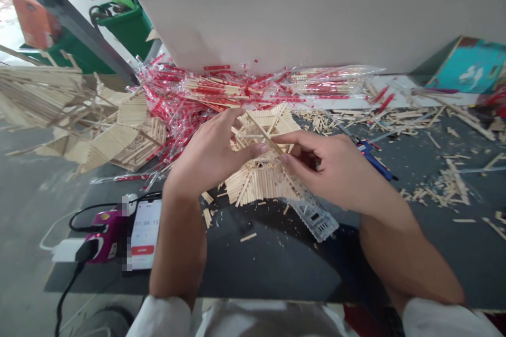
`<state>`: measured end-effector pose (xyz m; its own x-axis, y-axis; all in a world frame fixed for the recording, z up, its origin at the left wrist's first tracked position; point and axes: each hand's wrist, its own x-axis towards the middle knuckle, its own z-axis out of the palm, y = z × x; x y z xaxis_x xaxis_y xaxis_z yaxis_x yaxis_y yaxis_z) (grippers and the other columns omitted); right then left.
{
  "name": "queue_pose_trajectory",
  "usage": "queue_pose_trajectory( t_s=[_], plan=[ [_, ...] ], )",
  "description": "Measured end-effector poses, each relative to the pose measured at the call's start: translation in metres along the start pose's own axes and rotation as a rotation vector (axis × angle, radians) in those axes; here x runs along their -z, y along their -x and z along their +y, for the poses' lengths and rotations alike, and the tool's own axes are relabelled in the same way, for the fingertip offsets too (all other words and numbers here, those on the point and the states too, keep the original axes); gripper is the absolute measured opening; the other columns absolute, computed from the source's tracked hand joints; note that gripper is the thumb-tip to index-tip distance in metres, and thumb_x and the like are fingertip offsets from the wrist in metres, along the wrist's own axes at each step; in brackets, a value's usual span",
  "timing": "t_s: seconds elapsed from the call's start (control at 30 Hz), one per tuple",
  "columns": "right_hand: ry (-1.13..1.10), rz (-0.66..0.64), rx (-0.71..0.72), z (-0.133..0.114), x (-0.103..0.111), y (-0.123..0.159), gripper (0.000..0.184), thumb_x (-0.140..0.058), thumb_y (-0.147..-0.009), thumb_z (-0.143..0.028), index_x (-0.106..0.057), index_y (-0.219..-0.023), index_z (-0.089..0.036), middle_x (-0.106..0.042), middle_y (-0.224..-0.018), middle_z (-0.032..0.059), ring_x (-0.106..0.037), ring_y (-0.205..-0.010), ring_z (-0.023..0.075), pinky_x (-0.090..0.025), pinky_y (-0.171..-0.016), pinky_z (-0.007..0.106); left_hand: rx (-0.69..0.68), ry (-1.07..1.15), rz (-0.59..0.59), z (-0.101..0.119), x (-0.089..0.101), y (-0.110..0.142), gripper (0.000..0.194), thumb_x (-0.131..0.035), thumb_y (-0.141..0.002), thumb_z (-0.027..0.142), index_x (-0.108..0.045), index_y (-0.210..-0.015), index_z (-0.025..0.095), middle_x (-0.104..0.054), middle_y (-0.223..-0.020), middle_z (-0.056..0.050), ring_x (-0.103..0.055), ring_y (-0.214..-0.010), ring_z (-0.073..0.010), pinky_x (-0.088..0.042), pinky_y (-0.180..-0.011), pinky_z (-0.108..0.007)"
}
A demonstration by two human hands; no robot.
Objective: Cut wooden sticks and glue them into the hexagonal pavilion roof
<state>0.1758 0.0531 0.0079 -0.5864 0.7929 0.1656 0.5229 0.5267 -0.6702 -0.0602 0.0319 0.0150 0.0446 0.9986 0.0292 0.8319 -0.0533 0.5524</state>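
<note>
My left hand (209, 155) and my right hand (332, 166) meet over a panel model built of glued wooden sticks (261, 176) on the dark table. Both pinch one thin wooden stick (264, 136) that slants across the model's top. The left thumb and fingers close on the stick's lower part. The right fingertips grip it just beside them. The model's middle is partly hidden behind my fingers.
A heap of red-and-clear stick wrappers (221, 89) lies behind. Finished stick panels (114, 137) pile at the left. A phone showing a timer (144, 233) and a magenta device (105, 229) sit at near left. A blue tool (373, 158), a clear plastic piece (316, 217) and offcuts (446, 189) lie right.
</note>
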Motion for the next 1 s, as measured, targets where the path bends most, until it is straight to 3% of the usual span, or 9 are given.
queue_pose_trajectory(
  t_s=[0.4,0.77,1.0],
  plan=[
    [-0.008,-0.009,-0.028,-0.001,0.001,-0.001,0.031,-0.064,-0.1,-0.032,-0.073,-0.127,-0.02,-0.068,-0.069,-0.0037,-0.056,-0.058,0.0111,-0.043,-0.063,0.028,-0.067,0.005,0.007,-0.005,0.001,-0.003,0.073,-0.072,-0.09,0.061,-0.056,-0.15,0.023,-0.07,-0.13,-0.01,-0.066,-0.114,-0.0271,-0.052,-0.099,-0.039],
    [-0.009,-0.003,-0.014,0.0,-0.001,0.0,0.031,-0.063,-0.1,-0.033,-0.073,-0.126,-0.02,-0.068,-0.07,-0.0038,-0.056,-0.057,0.0107,-0.043,-0.063,0.028,-0.097,0.013,0.053,-0.009,-0.002,-0.006,0.059,-0.073,-0.092,0.049,-0.062,-0.144,0.023,-0.072,-0.116,-0.007,-0.067,-0.101,-0.0222,-0.053,-0.091,-0.036],
    [-0.033,0.0,-0.02,0.001,-0.001,-0.001,0.031,-0.064,-0.099,-0.032,-0.073,-0.126,-0.019,-0.067,-0.07,-0.004,-0.055,-0.058,0.0104,-0.043,-0.063,0.028,-0.104,0.001,0.059,-0.012,-0.003,-0.008,0.058,-0.073,-0.093,0.05,-0.063,-0.143,0.023,-0.071,-0.113,-0.007,-0.066,-0.096,-0.0205,-0.053,-0.088,-0.034]
  ],
)
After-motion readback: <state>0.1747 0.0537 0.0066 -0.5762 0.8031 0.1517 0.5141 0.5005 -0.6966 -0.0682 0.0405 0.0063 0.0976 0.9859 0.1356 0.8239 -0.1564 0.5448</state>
